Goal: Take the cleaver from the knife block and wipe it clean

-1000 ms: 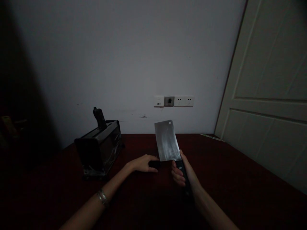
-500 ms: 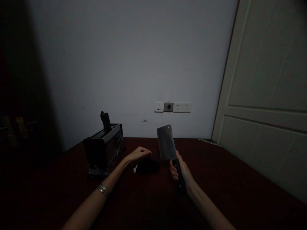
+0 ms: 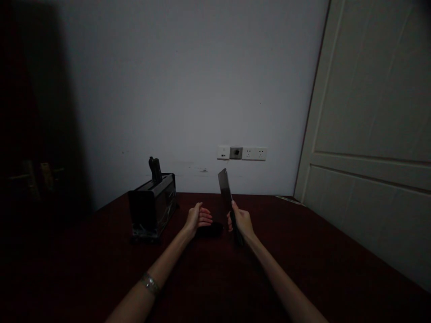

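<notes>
My right hand [image 3: 241,221] is closed around the black handle of a cleaver [image 3: 225,185]. The blade points up and leans slightly left, turned almost edge-on. To its left, my left hand [image 3: 199,218] is open and holds nothing, its palm facing the cleaver and its fingers loosely bent. A black, limp-looking item [image 3: 213,230] lies on the table just below and beside the left fingers; its kind is too dark to make out. Left of my hands stands a dark knife block [image 3: 153,208] with a black handle [image 3: 155,169] sticking up from its top.
The dark red table [image 3: 215,282] runs back to a pale wall [image 3: 188,89]. Sockets and switches [image 3: 241,153] are set in the wall behind the cleaver. A white panelled door [image 3: 363,134] rises along the right side. A thin strip [image 3: 290,200] lies at the far right table edge.
The cleaver has turned from its broad side to nearly edge-on, and my right hand has shifted left. My left hand has rolled so its palm faces right, thumb up.
</notes>
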Motion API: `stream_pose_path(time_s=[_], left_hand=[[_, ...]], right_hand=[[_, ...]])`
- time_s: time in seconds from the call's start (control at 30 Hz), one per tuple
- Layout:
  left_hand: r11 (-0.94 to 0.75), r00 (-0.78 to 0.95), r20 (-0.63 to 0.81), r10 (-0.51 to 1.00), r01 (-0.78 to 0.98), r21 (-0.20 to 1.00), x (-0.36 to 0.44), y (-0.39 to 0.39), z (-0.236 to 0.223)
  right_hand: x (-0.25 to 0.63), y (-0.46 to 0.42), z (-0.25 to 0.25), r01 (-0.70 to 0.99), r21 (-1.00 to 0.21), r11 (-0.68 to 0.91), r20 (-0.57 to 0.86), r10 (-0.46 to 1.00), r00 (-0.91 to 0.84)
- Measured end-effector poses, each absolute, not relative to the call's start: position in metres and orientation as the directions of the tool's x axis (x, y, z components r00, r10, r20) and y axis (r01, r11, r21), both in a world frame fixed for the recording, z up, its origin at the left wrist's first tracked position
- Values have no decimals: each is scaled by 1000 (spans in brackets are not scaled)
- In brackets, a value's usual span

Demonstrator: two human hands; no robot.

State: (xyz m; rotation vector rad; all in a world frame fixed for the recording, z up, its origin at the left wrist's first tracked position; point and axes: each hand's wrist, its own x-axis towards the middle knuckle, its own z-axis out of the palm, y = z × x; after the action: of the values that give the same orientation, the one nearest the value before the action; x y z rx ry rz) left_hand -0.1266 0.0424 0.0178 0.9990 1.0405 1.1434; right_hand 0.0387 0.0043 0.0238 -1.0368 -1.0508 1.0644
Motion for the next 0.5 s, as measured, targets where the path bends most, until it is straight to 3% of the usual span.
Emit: stream_pose_path(time_s=[0.27,0.5], left_hand=[[255,193,-232,954,-107,961,-95,11,-1],[152,95,-142,985,-111,982,-88,4,-4]], right_hand=[[22,15,18,-30,-944,329,314,921,232],[9,18,6,-4,-926,377,363,894,264]])
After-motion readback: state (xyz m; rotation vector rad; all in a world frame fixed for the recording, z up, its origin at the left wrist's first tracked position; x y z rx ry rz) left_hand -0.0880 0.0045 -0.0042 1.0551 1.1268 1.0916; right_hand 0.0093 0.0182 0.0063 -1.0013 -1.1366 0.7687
